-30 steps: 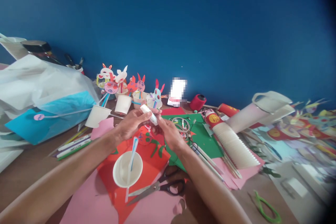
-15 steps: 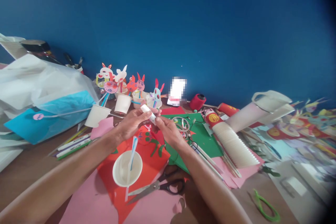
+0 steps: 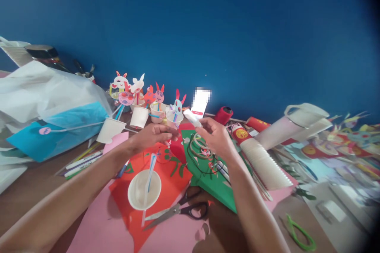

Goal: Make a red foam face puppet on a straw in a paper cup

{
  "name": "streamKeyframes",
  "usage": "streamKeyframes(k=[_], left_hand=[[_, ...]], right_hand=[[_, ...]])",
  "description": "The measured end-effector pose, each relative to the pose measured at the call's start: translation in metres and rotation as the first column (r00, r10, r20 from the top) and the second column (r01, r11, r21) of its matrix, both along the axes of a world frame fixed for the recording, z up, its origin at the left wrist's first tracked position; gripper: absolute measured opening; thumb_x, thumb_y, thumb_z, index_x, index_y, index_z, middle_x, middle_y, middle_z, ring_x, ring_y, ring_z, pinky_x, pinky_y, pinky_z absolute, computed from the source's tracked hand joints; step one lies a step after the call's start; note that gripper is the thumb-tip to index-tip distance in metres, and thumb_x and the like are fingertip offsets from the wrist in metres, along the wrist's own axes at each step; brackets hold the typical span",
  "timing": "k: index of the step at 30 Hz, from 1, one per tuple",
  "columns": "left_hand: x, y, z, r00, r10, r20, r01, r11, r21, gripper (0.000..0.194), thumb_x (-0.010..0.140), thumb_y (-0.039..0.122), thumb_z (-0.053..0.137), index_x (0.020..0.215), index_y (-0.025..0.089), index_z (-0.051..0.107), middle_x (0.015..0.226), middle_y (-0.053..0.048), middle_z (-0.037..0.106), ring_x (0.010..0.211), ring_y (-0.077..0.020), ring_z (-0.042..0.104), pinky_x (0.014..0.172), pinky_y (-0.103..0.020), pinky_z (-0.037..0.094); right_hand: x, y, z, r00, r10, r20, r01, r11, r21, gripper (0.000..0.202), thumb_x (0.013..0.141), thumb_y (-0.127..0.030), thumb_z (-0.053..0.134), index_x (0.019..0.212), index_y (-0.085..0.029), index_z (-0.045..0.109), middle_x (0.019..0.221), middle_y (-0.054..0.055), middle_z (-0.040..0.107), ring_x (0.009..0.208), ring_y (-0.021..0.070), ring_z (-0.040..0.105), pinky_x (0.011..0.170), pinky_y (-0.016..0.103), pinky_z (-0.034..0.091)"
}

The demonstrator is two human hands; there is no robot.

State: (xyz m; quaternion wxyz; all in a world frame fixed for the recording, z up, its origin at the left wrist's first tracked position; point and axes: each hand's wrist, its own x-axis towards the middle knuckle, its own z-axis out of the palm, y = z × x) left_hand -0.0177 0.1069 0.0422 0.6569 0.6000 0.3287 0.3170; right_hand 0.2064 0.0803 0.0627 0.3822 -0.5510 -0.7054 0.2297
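My right hand (image 3: 215, 134) is closed around a white glue stick (image 3: 192, 118), raised above the green paper at the back of the table. The far end of the stick tilts up and left. My left hand (image 3: 156, 136) hovers over the orange paper (image 3: 124, 193), apart from the stick, with its fingers loosely bent and nothing visible in them. Below my hands stands a white paper cup (image 3: 139, 191) with a blue-and-white straw (image 3: 151, 172) in it. Black-handled scissors (image 3: 178, 210) lie partly open beside the cup.
Paper cups with animal-face cutouts (image 3: 159, 97) line the back left. A lit phone (image 3: 200, 102) leans by the blue wall. To the right are a stack of cups (image 3: 267, 162), a white jug (image 3: 274, 130) and green snips (image 3: 301, 235). Cables (image 3: 197, 158) lie on green paper (image 3: 216, 193).
My hands have parted. The right one has moved right, carrying the glue stick, and the left has let go of it and drawn slightly left and down.
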Motion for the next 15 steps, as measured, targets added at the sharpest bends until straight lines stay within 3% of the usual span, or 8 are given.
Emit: streamKeyframes(k=[3,6,8,11,13,15], left_hand=[[-0.007,0.002,0.008,0.996,0.09,-0.02,-0.089,0.994,0.059,0.018,0.074,0.02,0.058,0.087,0.016,0.068,0.082,-0.008,0.07,0.076,-0.0191,0.064,0.069,-0.03,0.049],[-0.011,0.001,0.016,0.978,0.204,-0.033,-0.201,0.977,0.072,0.015,0.073,0.015,0.055,0.082,0.015,0.067,0.076,-0.007,0.07,0.07,-0.0183,0.065,0.069,-0.03,0.049],[-0.012,-0.002,0.02,0.973,0.228,-0.044,-0.224,0.972,0.071,0.015,0.072,0.014,0.054,0.082,0.015,0.066,0.073,-0.007,0.07,0.066,-0.0175,0.065,0.067,-0.029,0.049],[-0.012,-0.004,0.024,0.988,0.155,-0.028,-0.153,0.985,0.076,0.021,0.073,0.014,0.054,0.091,0.015,0.063,0.074,-0.007,0.07,0.066,-0.0176,0.065,0.064,-0.029,0.049],[-0.012,-0.004,0.024,0.996,0.089,-0.024,-0.086,0.993,0.084,0.027,0.074,0.014,0.053,0.099,0.015,0.06,0.075,-0.007,0.07,0.066,-0.0178,0.065,0.062,-0.028,0.049],[-0.013,-0.004,0.023,0.999,0.036,-0.035,-0.033,0.996,0.088,0.031,0.075,0.014,0.051,0.106,0.014,0.055,0.075,-0.008,0.07,0.066,-0.018,0.065,0.061,-0.028,0.049]], right_hand=[[0.012,0.0,0.001,0.928,-0.008,0.374,0.021,0.999,-0.03,0.018,0.076,-0.032,0.054,0.085,-0.019,0.063,0.074,0.004,0.065,0.066,0.0173,0.057,0.058,0.026,0.036],[0.007,-0.003,-0.007,0.731,0.13,0.67,-0.055,0.99,-0.132,0.018,0.075,-0.031,0.054,0.07,-0.017,0.064,0.069,0.008,0.065,0.064,0.0207,0.059,0.056,0.028,0.035],[-0.002,-0.005,-0.014,0.627,0.165,0.761,-0.05,0.984,-0.173,0.017,0.073,-0.029,0.055,0.071,-0.015,0.065,0.073,0.012,0.067,0.069,0.0242,0.061,0.057,0.029,0.037],[-0.013,-0.005,-0.023,0.53,0.189,0.827,0.018,0.972,-0.233,0.018,0.071,-0.027,0.057,0.076,-0.014,0.068,0.079,0.015,0.068,0.072,0.0276,0.062,0.057,0.031,0.04],[-0.015,-0.004,-0.024,0.508,0.216,0.834,0.027,0.964,-0.266,0.02,0.068,-0.031,0.059,0.076,-0.014,0.068,0.079,0.015,0.068,0.072,0.0282,0.062,0.057,0.032,0.04],[-0.014,-0.004,-0.02,0.539,0.218,0.814,0.015,0.963,-0.268,0.025,0.067,-0.039,0.06,0.072,-0.016,0.069,0.078,0.013,0.068,0.072,0.0277,0.062,0.057,0.032,0.04]])
